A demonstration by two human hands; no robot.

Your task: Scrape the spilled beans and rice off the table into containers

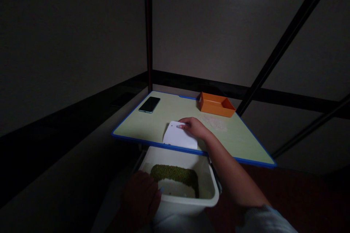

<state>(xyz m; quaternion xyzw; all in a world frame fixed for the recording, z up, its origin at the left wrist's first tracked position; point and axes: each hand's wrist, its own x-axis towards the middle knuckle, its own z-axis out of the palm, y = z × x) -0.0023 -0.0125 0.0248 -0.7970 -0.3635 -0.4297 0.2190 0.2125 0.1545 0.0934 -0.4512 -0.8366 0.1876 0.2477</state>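
My right hand (194, 128) rests on a white flat scraper card (179, 137) lying at the near edge of a pale table with a blue rim (142, 139); the fingers lie flat on the card. Below the table edge, my left hand (140, 198) grips the near left rim of a white tub (188, 204) that holds green beans (175, 174) heaped over a pale layer. A faint patch of pale grains (216, 123) lies on the table to the right of my right hand.
An orange open box (216, 105) stands at the table's far edge. A dark phone (149, 104) lies at the far left corner. Black frame bars (148, 29) and grey walls enclose the table; the scene is dim.
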